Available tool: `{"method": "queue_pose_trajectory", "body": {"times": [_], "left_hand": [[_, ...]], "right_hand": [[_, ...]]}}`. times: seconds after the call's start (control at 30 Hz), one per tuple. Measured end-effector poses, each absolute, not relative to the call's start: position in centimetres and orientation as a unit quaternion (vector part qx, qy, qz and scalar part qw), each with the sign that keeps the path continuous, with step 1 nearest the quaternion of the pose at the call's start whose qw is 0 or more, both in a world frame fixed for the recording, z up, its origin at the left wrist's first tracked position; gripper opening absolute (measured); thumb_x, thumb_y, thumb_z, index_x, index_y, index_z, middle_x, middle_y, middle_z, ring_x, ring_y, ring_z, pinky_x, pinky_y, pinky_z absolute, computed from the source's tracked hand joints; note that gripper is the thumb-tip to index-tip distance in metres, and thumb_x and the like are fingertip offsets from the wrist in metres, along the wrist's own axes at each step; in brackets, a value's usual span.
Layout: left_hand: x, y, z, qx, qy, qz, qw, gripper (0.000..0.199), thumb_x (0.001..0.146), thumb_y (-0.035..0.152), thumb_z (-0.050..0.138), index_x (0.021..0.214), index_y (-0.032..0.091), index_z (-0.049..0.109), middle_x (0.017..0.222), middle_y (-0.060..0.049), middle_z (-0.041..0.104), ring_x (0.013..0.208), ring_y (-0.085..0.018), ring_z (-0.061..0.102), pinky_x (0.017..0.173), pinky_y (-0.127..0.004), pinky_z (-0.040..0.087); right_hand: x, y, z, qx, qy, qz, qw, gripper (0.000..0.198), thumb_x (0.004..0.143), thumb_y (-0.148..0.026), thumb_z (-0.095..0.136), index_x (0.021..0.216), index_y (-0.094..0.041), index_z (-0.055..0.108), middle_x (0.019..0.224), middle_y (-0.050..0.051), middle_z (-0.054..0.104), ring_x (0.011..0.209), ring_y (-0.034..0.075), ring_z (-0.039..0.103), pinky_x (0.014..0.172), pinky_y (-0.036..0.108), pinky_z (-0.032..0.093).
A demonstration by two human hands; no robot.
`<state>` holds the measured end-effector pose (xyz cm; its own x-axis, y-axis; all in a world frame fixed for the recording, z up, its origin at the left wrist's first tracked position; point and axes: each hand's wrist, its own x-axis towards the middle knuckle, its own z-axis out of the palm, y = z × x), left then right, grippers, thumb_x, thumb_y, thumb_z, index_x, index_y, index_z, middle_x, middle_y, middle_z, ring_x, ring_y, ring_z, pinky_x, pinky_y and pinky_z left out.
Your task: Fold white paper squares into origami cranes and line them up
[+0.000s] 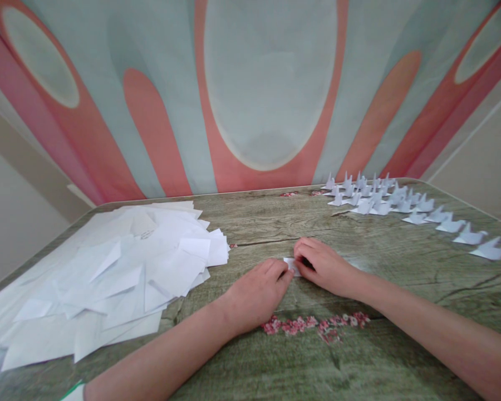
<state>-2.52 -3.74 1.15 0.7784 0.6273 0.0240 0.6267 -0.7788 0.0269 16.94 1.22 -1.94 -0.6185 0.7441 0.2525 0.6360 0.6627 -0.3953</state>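
Observation:
A small folded piece of white paper [291, 264] lies on the wood-grain table between my two hands. From the left, my left hand [262, 289] pinches its near edge with thumb and fingertips, the palm low over the tabletop. On the other side my right hand [320, 264] has its fingers curled onto the paper's right part, covering much of it. How the paper is folded underneath the fingers cannot be made out.
A wide, loose pile of white paper sheets [108, 278] covers the table's left side. Several folded white paper cranes [376, 200] stand in rows at the back right. The table [250, 356] has pink flower prints and meets a patterned wall covering [271, 111] behind.

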Motion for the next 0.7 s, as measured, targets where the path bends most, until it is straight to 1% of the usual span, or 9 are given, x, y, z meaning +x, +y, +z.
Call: {"method": "queue_pose_trajectory", "body": {"times": [0.27, 0.57, 0.7], "left_hand": [[-2.53, -3.78, 1.01, 0.941, 0.337, 0.017, 0.015, 0.032, 0.086, 0.011, 0.036, 0.118, 0.011, 0.042, 0.110, -0.010, 0.051, 0.105, -0.021, 0.045, 0.091, -0.034, 0.039], [-2.43, -3.92, 0.89, 0.940, 0.341, 0.019, 0.008, 0.029, 0.088, 0.012, 0.034, 0.115, 0.012, 0.044, 0.107, -0.009, 0.051, 0.104, -0.021, 0.046, 0.090, -0.034, 0.040], [-2.41, -3.86, 0.87, 0.939, 0.343, 0.015, 0.005, 0.030, 0.087, 0.011, 0.035, 0.115, 0.012, 0.044, 0.107, -0.009, 0.051, 0.104, -0.021, 0.046, 0.090, -0.034, 0.041]], "right_hand": [[16.84, 1.15, -2.00, -0.387, -0.889, 0.128, 0.206, 0.007, 0.079, -0.012, 0.048, 0.073, -0.017, 0.049, 0.082, 0.004, 0.052, 0.079, 0.017, 0.048, 0.072, 0.030, 0.040], [16.86, 1.08, -1.91, -0.394, -0.885, 0.133, 0.210, 0.008, 0.077, -0.012, 0.049, 0.072, -0.018, 0.047, 0.081, 0.004, 0.052, 0.078, 0.017, 0.048, 0.072, 0.030, 0.040], [16.84, 1.01, -2.00, -0.396, -0.881, 0.135, 0.221, 0.008, 0.076, -0.011, 0.049, 0.075, -0.018, 0.047, 0.080, 0.004, 0.052, 0.076, 0.016, 0.048, 0.070, 0.030, 0.040]]}}
